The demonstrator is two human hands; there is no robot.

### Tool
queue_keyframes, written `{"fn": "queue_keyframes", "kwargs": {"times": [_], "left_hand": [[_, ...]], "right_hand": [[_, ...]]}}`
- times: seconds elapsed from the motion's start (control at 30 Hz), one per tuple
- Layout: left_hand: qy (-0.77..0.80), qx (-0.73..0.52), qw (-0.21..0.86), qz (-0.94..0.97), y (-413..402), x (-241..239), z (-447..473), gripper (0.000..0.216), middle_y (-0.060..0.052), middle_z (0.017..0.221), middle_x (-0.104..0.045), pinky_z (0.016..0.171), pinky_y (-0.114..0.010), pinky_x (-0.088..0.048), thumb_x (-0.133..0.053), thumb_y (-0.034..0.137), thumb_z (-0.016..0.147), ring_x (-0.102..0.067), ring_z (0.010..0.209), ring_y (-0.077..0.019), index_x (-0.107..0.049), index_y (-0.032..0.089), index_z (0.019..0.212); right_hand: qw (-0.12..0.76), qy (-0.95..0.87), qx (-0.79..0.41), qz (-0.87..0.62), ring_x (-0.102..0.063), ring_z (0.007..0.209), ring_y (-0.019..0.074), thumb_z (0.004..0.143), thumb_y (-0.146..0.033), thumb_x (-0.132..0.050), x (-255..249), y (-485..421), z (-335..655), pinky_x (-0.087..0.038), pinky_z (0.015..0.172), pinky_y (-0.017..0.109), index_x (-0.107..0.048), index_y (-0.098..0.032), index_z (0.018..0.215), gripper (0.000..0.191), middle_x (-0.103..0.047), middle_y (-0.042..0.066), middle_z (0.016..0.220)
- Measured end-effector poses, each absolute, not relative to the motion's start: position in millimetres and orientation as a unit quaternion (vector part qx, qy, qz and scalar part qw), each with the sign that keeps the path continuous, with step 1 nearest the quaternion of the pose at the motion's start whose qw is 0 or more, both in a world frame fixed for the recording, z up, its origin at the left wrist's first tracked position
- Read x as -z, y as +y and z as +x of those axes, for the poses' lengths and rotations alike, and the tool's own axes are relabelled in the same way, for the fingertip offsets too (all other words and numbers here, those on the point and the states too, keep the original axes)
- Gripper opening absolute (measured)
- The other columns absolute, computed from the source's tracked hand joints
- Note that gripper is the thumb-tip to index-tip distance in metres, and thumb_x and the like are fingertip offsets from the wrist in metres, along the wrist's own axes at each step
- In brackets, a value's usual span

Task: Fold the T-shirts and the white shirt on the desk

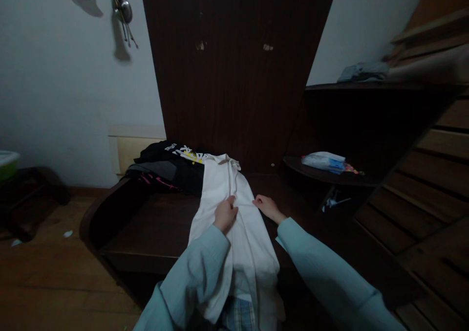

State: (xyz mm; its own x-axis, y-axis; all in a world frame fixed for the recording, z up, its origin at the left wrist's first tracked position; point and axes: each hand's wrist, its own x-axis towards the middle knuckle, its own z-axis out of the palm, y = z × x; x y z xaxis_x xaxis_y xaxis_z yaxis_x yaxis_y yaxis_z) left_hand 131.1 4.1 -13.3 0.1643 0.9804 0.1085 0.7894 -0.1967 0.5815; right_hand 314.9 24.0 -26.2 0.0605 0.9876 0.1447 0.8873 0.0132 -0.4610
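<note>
A pair of white trousers (214,189) lies lengthwise over the dark wooden bench (146,223), waist end at the back, the two legs hanging over the front edge toward me. My left hand (225,215) is on the middle of the trousers, fingers closed on a fold of the cloth. At their right edge, my right hand (266,207) pinches the fabric between thumb and fingers. Both arms wear light blue-green sleeves. Folded dark clothes (168,167) with white, yellow and pink prints lie at the back left, touching the trousers' waist end.
A tall dark wooden panel (234,77) rises behind the bench. To the right, a corner shelf (330,177) carries a blue-and-white plastic package (324,161). Wooden slats (421,194) lean at far right. A wall lamp (122,11) hangs upper left; a low dark stool (32,179) stands below.
</note>
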Motion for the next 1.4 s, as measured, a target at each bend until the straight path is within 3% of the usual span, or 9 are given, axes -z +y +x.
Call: {"fn": "queue_keyframes", "kwargs": {"times": [0.17,0.4,0.57,0.77,1.0,1.2,1.4], "left_hand": [[0.536,-0.330,0.251,0.736,8,25,119,0.034,0.001,0.074,-0.060,0.071,-0.023,-0.041,-0.048,0.017,0.076,-0.055,0.073,-0.0127,-0.053,0.018,0.109],[0.544,-0.356,0.228,0.725,7,26,121,0.025,-0.004,0.085,-0.062,0.077,-0.025,-0.041,-0.041,0.012,0.077,-0.055,0.080,-0.0136,-0.063,0.015,0.089],[0.519,-0.362,0.242,0.736,6,27,122,0.029,-0.006,0.088,-0.065,0.076,-0.024,-0.042,-0.041,0.020,0.080,-0.057,0.078,-0.0136,-0.063,0.013,0.098],[0.537,-0.324,0.214,0.749,3,27,122,0.030,-0.005,0.082,-0.064,0.073,-0.025,-0.041,-0.047,0.015,0.072,-0.055,0.074,-0.0138,-0.063,0.014,0.098],[0.554,-0.317,0.220,0.738,-4,28,123,0.028,0.001,0.065,-0.056,0.060,-0.022,-0.037,-0.049,0.017,0.070,-0.050,0.061,-0.0117,-0.062,0.015,0.094],[0.540,-0.349,0.268,0.717,-12,26,120,0.025,0.006,0.053,-0.042,0.053,-0.020,-0.031,-0.049,0.016,0.069,-0.043,0.052,-0.0091,-0.061,0.016,0.091],[0.519,-0.408,0.274,0.699,-8,34,119,0.028,0.005,0.057,-0.045,0.055,-0.020,-0.034,-0.047,0.013,0.068,-0.043,0.056,-0.0096,-0.060,0.016,0.092]], "right_hand": [[0.266,-0.653,-0.133,-0.697,-0.050,0.057,0.0111,0.075,-0.023,-0.049,30,30,323,-0.027,0.049,0.019,-0.053,-0.019,0.058,0.017,-0.058,-0.001,0.061],[0.276,-0.632,-0.100,-0.717,-0.051,0.061,0.0132,0.078,-0.026,-0.046,34,25,317,-0.026,0.050,0.021,-0.053,-0.019,0.061,0.020,-0.059,0.002,0.065],[0.315,-0.609,-0.088,-0.722,-0.051,0.057,0.0123,0.078,-0.034,-0.047,36,16,311,-0.026,0.049,0.021,-0.053,-0.021,0.065,0.020,-0.058,0.000,0.063],[0.397,-0.590,-0.172,-0.682,-0.052,0.057,0.0118,0.068,-0.022,-0.053,22,32,314,-0.035,0.055,0.021,-0.052,-0.019,0.062,0.007,-0.056,-0.001,0.059],[0.354,-0.610,-0.261,-0.659,-0.048,0.044,0.0094,0.068,-0.023,-0.054,-1,75,275,-0.035,0.047,0.020,-0.054,-0.016,0.061,0.010,-0.051,-0.004,0.046],[0.339,-0.611,-0.205,-0.686,-0.056,0.064,0.0147,0.068,-0.030,-0.057,-12,99,243,-0.038,0.056,0.022,-0.059,-0.015,0.067,0.015,-0.060,0.003,0.063],[0.299,-0.607,-0.170,-0.717,-0.058,0.070,0.0194,0.066,-0.019,-0.053,-20,112,236,-0.037,0.056,0.023,-0.062,-0.013,0.065,0.010,-0.064,0.009,0.071]]}}
